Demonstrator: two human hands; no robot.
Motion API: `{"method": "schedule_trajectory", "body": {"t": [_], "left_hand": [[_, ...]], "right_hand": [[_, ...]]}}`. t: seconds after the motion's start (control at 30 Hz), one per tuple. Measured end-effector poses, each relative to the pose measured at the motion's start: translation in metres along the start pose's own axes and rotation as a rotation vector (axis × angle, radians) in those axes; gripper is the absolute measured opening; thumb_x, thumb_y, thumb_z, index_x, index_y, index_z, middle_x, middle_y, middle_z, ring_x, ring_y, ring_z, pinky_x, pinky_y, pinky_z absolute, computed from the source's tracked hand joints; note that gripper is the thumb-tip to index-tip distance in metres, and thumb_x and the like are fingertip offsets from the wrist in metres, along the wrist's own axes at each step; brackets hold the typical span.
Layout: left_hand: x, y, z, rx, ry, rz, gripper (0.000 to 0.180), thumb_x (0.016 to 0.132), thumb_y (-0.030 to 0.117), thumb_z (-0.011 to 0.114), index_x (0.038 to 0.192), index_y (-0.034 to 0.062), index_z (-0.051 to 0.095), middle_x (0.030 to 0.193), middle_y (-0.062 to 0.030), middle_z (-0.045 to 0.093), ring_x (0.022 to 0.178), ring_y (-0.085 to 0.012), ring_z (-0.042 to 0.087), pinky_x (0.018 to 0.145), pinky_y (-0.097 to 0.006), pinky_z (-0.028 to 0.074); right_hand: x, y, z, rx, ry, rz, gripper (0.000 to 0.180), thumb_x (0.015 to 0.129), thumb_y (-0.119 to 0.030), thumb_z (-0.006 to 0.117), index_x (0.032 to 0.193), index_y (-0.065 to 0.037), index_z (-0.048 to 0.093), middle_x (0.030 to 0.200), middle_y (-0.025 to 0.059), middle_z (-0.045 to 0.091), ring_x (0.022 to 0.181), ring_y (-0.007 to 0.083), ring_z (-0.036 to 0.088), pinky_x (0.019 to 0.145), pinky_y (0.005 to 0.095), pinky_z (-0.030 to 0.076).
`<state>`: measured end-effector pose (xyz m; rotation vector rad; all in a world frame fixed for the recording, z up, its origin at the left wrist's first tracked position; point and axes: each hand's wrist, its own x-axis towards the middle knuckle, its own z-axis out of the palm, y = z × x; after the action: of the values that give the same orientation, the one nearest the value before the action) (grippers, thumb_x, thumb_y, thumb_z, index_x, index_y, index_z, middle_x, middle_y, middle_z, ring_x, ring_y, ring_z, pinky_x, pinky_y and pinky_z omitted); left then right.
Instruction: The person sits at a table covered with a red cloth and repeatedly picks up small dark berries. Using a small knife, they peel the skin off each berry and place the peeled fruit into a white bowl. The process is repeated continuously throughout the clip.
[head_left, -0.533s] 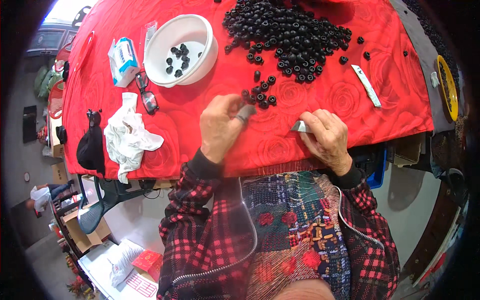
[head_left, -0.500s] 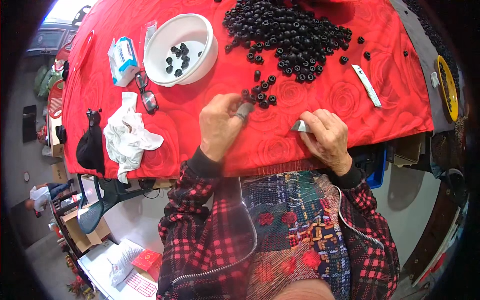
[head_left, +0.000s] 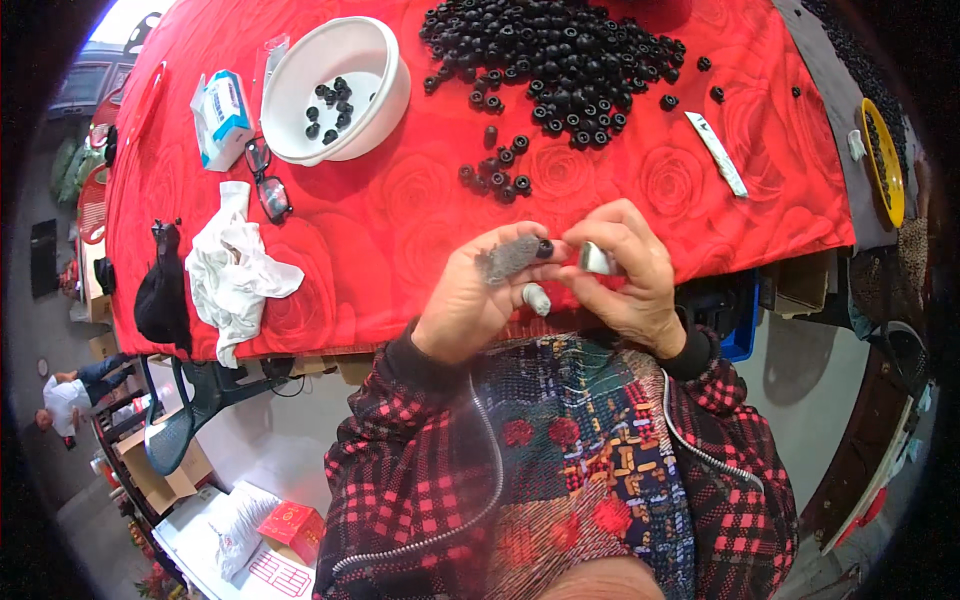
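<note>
1. My left hand was raised over the near edge of the bench, fingers closed on a small black ring at the fingertips; grey covers sat on two of its fingers.
2. My right hand was just beside the left, fingers closed on a small metal tool, its end near the ring.
3. A large pile of black rings lay at the far side of the bench; a small cluster lay nearer, between pile and hands.
4. A white bowl at far left held a few rings.
5. Left of the bowl lay a blue-and-white box; glasses and a white cloth lay nearer me.
6. A white strip lay to the right of the pile.
</note>
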<state>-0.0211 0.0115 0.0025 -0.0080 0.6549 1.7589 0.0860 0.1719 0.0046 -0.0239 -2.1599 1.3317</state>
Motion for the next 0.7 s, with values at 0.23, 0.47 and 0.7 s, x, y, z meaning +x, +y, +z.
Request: {"method": "schedule_trajectory", "body": {"t": [0.23, 0.47, 0.7], "left_hand": [[-0.001, -0.013, 0.007, 0.077, 0.109, -0.087, 0.027, 0.096, 0.017, 0.054, 0.117, 0.0011, 0.054, 0.104, -0.0078, 0.062, 0.087, -0.0158, 0.063, 0.07, -0.029, 0.053], [-0.013, 0.004, 0.004, 0.399, 0.044, -0.27, 0.018, 0.094, 0.015, 0.057, 0.1, -0.0003, 0.064, 0.084, -0.0034, 0.064, 0.067, -0.0072, 0.058, 0.056, -0.019, 0.046], [-0.009, 0.007, -0.006, 0.417, -0.19, -0.355, 0.016, 0.093, 0.013, 0.058, 0.1, 0.0005, 0.065, 0.081, -0.0036, 0.064, 0.063, -0.0065, 0.059, 0.051, -0.019, 0.045]], "right_hand": [[-0.008, 0.003, 0.004, -0.026, -0.074, 0.02, 0.035, 0.065, 0.001, 0.074, 0.098, -0.003, 0.064, 0.089, 0.0092, 0.055, 0.077, 0.0196, 0.058, 0.063, 0.0293, 0.048], [-0.007, 0.002, -0.008, 0.179, -0.308, 0.002, 0.035, 0.065, 0.003, 0.072, 0.099, -0.003, 0.066, 0.088, 0.0094, 0.057, 0.074, 0.0198, 0.059, 0.06, 0.029, 0.047], [0.0, -0.003, -0.017, 0.347, -0.42, 0.016, 0.034, 0.064, 0.004, 0.073, 0.097, -0.003, 0.068, 0.085, 0.0083, 0.058, 0.073, 0.0162, 0.058, 0.059, 0.0266, 0.044]]}}
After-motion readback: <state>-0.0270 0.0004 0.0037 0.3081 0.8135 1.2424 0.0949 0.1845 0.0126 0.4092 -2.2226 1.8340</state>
